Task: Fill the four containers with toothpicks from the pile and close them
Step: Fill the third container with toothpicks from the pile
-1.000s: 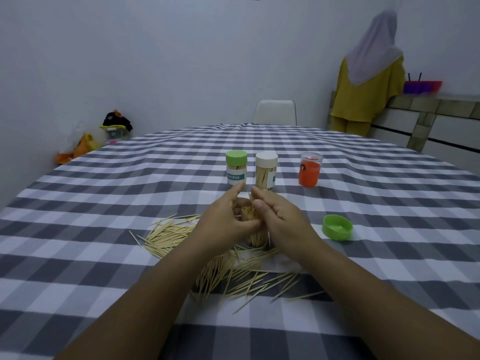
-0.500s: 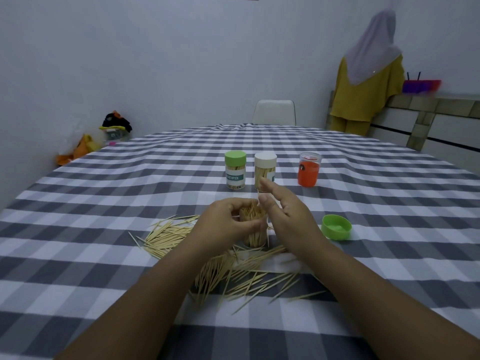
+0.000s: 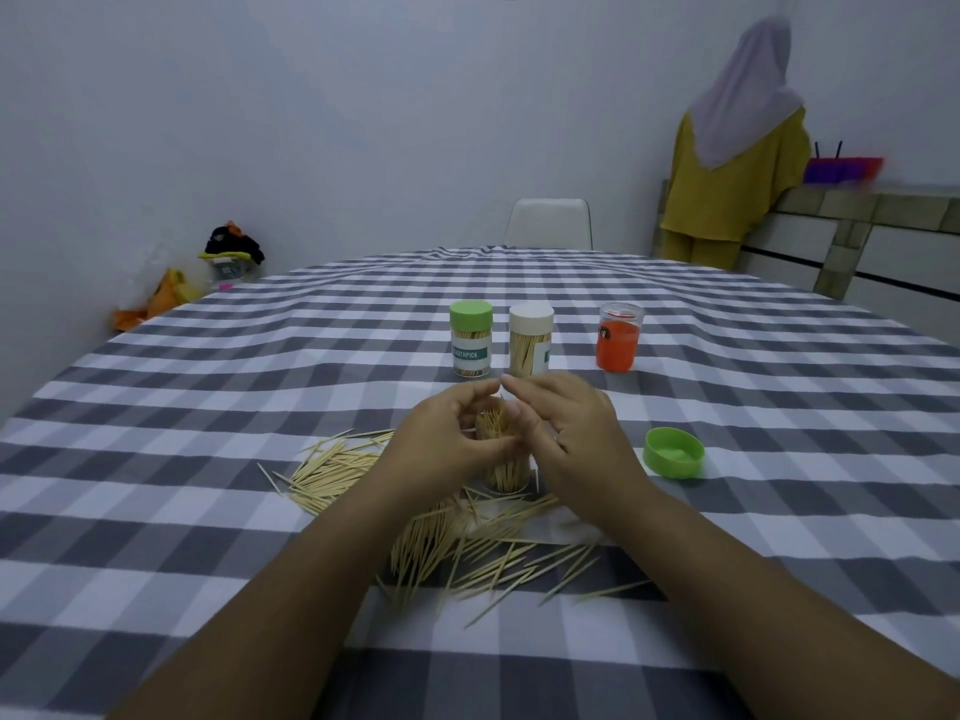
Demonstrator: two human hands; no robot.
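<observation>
Lid [image 3: 674,452] right of hands | left hand [image 3: 451,445] grips container [image 3: 505,472] | right hand [image 3: 574,433] relaxed

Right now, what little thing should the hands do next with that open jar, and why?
Probably press the sticking-up toothpicks down level in the open container. The left hand grips it, the right hand hovers at its mouth, and the tips poke above the rim. The green lid beside it likely won't fit until they sit lower.
</observation>
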